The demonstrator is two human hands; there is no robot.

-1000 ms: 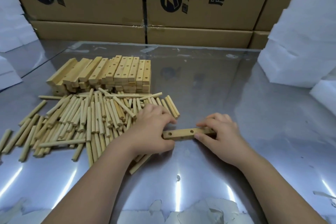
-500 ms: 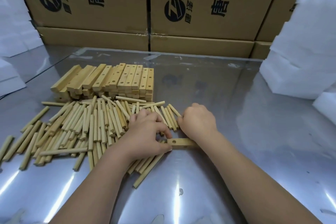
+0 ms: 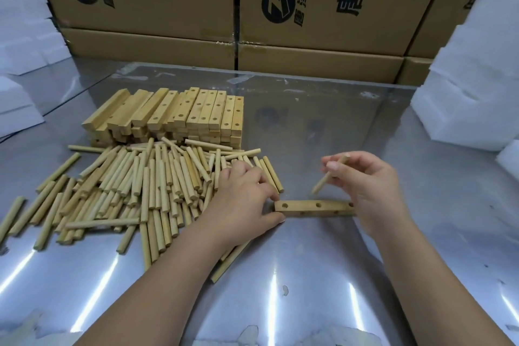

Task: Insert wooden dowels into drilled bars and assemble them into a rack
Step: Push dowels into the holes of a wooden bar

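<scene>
- Centrally, right hand (image 3: 365, 180) pinches a dowel (image 3: 327, 178) above the bar (image 3: 314, 207); left hand (image 3: 244, 205) grips the bar's left end.
- Closed boxes (image 3: 323, 36) along top, contents hidden.
- Shiny table (image 3: 309, 275) carries dowel pile (image 3: 140, 185), bar stack (image 3: 196, 112), left.

two bare forearms show, the left forearm (image 3: 157, 289) near and left of the drilled bar (image 3: 311, 207), the right forearm (image 3: 429, 275) near and right of it. the left hand (image 3: 244, 202) and right hand (image 3: 365, 185) are bare as well, with short, rounded fingers. the nail showing above the bar is trimmed short and glossy.
</scene>
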